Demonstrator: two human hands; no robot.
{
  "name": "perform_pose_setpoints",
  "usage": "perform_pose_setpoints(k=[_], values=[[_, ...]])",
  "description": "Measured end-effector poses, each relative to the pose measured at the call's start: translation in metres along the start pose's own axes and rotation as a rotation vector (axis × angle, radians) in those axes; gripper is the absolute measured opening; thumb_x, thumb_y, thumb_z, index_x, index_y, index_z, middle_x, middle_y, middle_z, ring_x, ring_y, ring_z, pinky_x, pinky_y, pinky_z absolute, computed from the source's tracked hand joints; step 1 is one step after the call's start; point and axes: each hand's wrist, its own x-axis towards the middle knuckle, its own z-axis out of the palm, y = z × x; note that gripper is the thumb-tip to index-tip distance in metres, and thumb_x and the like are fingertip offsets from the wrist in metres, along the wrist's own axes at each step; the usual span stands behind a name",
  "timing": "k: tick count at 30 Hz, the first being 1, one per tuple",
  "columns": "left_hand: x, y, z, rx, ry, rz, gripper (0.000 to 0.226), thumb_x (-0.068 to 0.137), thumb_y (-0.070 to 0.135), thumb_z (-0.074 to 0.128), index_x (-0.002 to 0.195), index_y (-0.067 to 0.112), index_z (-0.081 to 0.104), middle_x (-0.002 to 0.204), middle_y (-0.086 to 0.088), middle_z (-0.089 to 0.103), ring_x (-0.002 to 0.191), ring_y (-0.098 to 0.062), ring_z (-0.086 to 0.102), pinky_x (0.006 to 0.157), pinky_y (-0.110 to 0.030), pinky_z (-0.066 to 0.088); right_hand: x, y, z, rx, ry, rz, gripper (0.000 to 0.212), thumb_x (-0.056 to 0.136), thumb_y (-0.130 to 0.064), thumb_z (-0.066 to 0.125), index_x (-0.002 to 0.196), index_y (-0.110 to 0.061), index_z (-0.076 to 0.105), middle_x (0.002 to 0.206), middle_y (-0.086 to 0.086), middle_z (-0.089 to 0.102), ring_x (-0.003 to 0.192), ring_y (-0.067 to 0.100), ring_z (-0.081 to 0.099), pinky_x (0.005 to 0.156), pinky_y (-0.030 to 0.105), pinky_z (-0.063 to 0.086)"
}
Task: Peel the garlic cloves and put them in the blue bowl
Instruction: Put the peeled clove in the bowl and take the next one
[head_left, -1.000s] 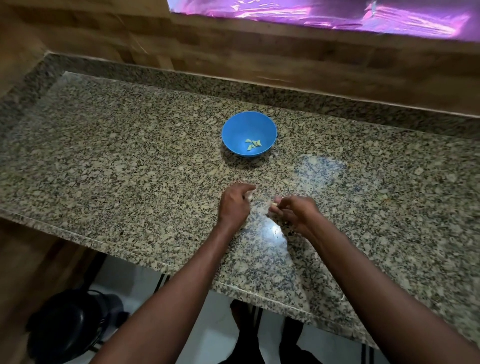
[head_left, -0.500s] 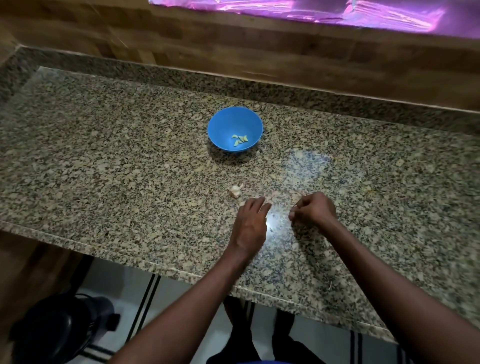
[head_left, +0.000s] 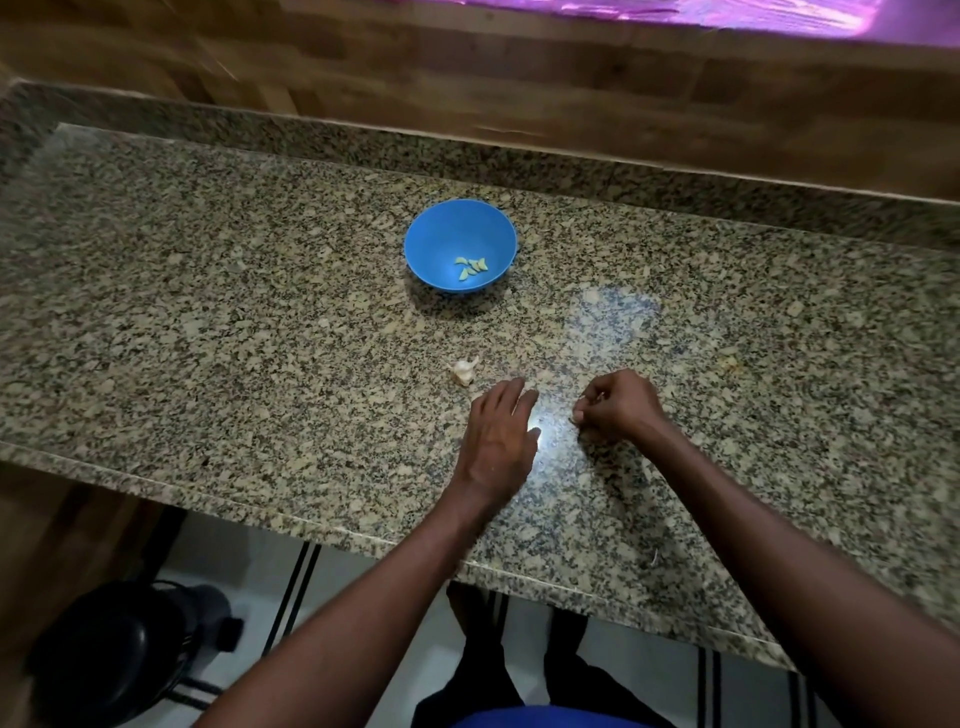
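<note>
My left hand (head_left: 501, 441) lies flat on the speckled granite countertop (head_left: 218, 332), fingers straight and relaxed, holding nothing. My right hand (head_left: 621, 405) is curled into a loose fist just beside it. The fingertips seem to pinch something small, perhaps a scrap of skin or a clove, but it is too tiny and hidden for me to tell what.

The small white cluster of unpeeled garlic cloves (head_left: 464, 370) sits on the countertop toward its middle, just beyond my left fingertips and a little to their left, not touching them. It is a lumpy clump with a short pointed tip sticking up and to the right, so I cannot give it a clear long axis. My left hand is plainly the nearer one; the right is further off to the side.

The round blue plastic bowl (head_left: 441, 234) stands further back, toward the rear edge of the countertop, almost straight beyond the garlic. Inside it lie several peeled pale yellow-green cloves (head_left: 471, 268), gathered at the near right of its bottom.

I judge the task partly done: some cloves are in, and this cluster is left. The next move looks like a short forward reach with the left hand to take the cluster, then breaking a clove off between both hands.
</note>
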Motion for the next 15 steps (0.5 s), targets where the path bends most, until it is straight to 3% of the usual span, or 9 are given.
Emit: perform_pose_setpoints(k=[3, 5, 8, 12, 15], values=[[0.004, 0.002, -0.001, -0.018, -0.037, -0.012, 0.062, 0.103, 0.035, 0.053, 0.158, 0.015, 0.033, 0.166, -0.007, 0.028, 0.152, -0.023, 0.022, 0.125, -0.040, 0.017, 0.006, 0.001, -0.001, 0.018, -0.040, 0.021, 0.010, 0.076, -0.005, 0.086, 0.073, -0.007, 0.077, 0.069, 0.003, 0.076, 0.069, 0.022, 0.077, 0.076, 0.041, 0.064], [0.006, 0.002, 0.000, -0.024, -0.069, -0.027, 0.065, 0.104, 0.038, 0.051, 0.161, 0.017, 0.026, 0.169, -0.006, 0.021, 0.155, -0.022, 0.017, 0.127, -0.040, 0.012, 0.008, 0.000, -0.001, 0.009, -0.046, 0.047, 0.016, 0.075, -0.005, 0.086, 0.068, -0.007, 0.072, 0.074, 0.007, 0.076, 0.073, 0.023, 0.075, 0.073, 0.037, 0.063], [0.006, -0.001, 0.002, 0.001, -0.087, -0.029, 0.066, 0.105, 0.039, 0.049, 0.162, 0.017, 0.024, 0.170, -0.006, 0.017, 0.156, -0.022, 0.014, 0.127, -0.040, 0.010, 0.011, -0.002, 0.000, -0.009, -0.057, 0.064, 0.025, 0.074, -0.004, 0.085, 0.061, -0.010, 0.065, 0.072, 0.010, 0.073, 0.069, 0.024, 0.070, 0.062, 0.030, 0.054], [0.004, -0.003, 0.006, 0.032, -0.107, -0.023, 0.065, 0.107, 0.039, 0.045, 0.163, 0.017, 0.021, 0.172, -0.006, 0.012, 0.157, -0.024, 0.010, 0.126, -0.041, 0.007, 0.014, -0.008, -0.001, -0.013, -0.093, 0.085, 0.014, 0.070, -0.006, 0.089, 0.069, -0.006, 0.075, 0.074, 0.009, 0.076, 0.072, 0.025, 0.074, 0.066, 0.032, 0.058], [0.005, -0.004, 0.006, 0.047, -0.122, -0.017, 0.065, 0.108, 0.039, 0.045, 0.163, 0.017, 0.019, 0.172, -0.007, 0.010, 0.157, -0.024, 0.009, 0.126, -0.042, 0.009, 0.013, -0.013, 0.003, -0.012, -0.077, 0.076, 0.015, 0.071, -0.004, 0.088, 0.071, -0.006, 0.074, 0.073, 0.009, 0.075, 0.065, 0.020, 0.072, 0.056, 0.025, 0.053]])
